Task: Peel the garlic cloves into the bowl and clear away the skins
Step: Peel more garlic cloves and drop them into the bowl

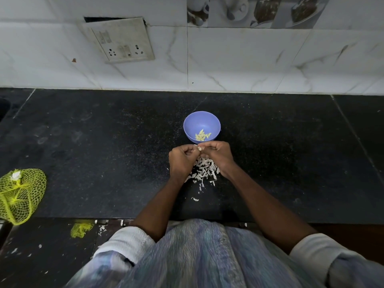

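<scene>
A crinkled blue-lilac streaked garment [193, 254] is worn; 2 pale sleeves, at 7 [122, 242] and 4 o'clock [311, 252], are rolled to the elbows.

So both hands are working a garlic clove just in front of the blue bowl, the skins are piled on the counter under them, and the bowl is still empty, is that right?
Not quite: the bowl is not empty. The head view shows several peeled cloves in it. The rest holds: left hand and right hand pinch a garlic clove just in front of the bowl, with the skins piled on the counter below.

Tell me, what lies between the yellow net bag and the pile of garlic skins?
Only bare black stone counter separates the yellow net bag from the skins, seen in the head view.
</scene>
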